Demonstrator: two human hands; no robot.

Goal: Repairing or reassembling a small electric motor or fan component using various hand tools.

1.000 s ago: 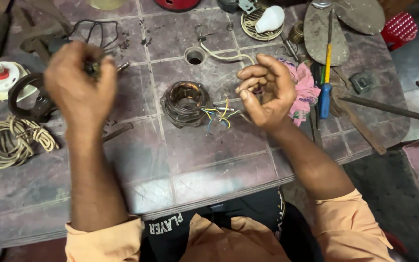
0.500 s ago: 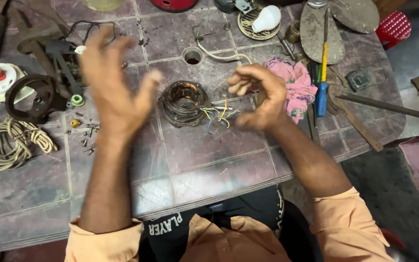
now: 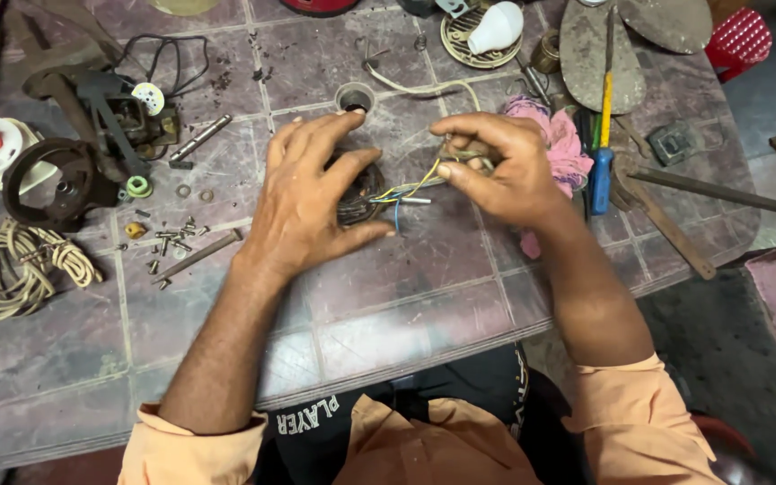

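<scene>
Left hand (image 3: 312, 202): lying palm down, fingers spreading forward and curving slightly, thumb angling out toward the right. Left forearm reaching up from lower left, bare to an orange cuff. Right hand (image 3: 500, 171): curling inward, thumb and fingertips pinching together in a tight grip, knuckles facing up. Right forearm coming in from lower right, wrist bending toward the left hand. Hands sitting near each other, not touching.

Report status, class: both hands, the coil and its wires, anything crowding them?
Left hand flat over the coil. Right hand pinching the coloured wires. Pink rag and blue screwdriver close beside right hand.
</scene>
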